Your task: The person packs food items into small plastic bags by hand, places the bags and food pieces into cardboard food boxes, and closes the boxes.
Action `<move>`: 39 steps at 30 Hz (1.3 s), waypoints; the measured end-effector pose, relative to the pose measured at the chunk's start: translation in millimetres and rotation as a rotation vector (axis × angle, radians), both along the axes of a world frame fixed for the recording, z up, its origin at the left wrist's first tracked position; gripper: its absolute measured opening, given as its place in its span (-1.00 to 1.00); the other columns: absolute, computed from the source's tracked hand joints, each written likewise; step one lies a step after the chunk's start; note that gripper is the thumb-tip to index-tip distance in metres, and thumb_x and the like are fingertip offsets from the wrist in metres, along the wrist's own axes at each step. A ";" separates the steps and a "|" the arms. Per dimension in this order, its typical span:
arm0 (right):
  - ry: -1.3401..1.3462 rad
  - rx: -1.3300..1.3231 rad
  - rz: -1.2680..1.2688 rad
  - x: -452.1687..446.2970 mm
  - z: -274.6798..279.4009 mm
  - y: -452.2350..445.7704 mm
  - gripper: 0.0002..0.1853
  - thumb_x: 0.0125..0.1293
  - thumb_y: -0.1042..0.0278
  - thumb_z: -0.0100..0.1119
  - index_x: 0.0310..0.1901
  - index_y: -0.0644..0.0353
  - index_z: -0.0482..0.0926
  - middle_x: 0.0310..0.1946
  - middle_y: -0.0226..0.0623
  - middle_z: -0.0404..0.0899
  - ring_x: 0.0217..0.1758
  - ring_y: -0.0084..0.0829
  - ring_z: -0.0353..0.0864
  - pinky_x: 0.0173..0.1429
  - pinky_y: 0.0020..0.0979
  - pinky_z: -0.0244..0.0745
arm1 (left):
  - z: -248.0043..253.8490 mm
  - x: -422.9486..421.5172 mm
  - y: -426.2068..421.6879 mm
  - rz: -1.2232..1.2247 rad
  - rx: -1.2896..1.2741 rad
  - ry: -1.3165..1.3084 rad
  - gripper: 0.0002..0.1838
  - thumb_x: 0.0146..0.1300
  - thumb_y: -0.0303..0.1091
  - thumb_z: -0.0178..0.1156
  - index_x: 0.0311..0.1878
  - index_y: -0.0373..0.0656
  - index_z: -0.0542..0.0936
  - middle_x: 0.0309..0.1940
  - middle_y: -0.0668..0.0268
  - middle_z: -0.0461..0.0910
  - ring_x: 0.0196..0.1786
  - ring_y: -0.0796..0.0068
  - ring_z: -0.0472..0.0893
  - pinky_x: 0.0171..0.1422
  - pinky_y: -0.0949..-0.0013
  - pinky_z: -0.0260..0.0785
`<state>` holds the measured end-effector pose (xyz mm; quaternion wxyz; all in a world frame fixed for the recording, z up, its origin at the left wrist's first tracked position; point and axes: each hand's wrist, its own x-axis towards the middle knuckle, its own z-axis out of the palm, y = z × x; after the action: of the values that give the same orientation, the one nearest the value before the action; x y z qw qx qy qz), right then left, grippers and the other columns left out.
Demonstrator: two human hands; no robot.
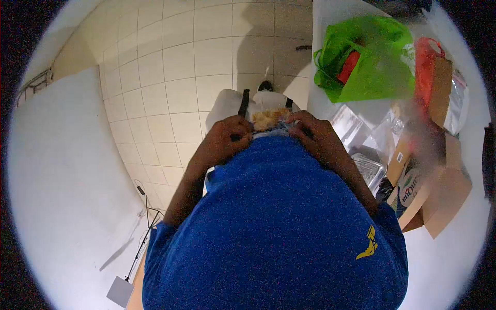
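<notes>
Pinching the bag [270, 122] at 2 sides, your left hand [227, 137] and right hand [313, 133] hold it just past your shirt [274, 222]. You seem to be working its near edge; the next move likely needs a steady pinch.

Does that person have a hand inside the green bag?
No, the left hand and right hand both hold the packet with golden-brown contents, well apart from the green bag.

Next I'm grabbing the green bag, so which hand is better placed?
Probably your right hand: it's nearer the green bag than your left hand is. Both are at the clear packet, though.
</notes>
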<state>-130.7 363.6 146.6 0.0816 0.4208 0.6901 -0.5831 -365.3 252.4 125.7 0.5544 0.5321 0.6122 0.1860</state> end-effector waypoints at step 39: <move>0.321 0.093 0.011 14.5 -19.0 -17.4 -0.75 0.31 0.21 0.05 -0.21 0.24 0.53 -0.36 -0.11 0.59 -0.29 -0.19 0.59 -0.15 -0.23 0.46 | 5.8 16.6 -2.3 -0.050 0.001 -0.007 -0.82 0.31 -0.29 0.02 -0.19 -0.17 0.53 -0.26 0.12 0.57 -0.14 0.13 0.57 -0.01 0.20 0.40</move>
<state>-116.2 346.2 127.6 -0.0460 0.3215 0.7229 -0.6098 -348.7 250.1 131.5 0.5606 0.5469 0.5968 0.1744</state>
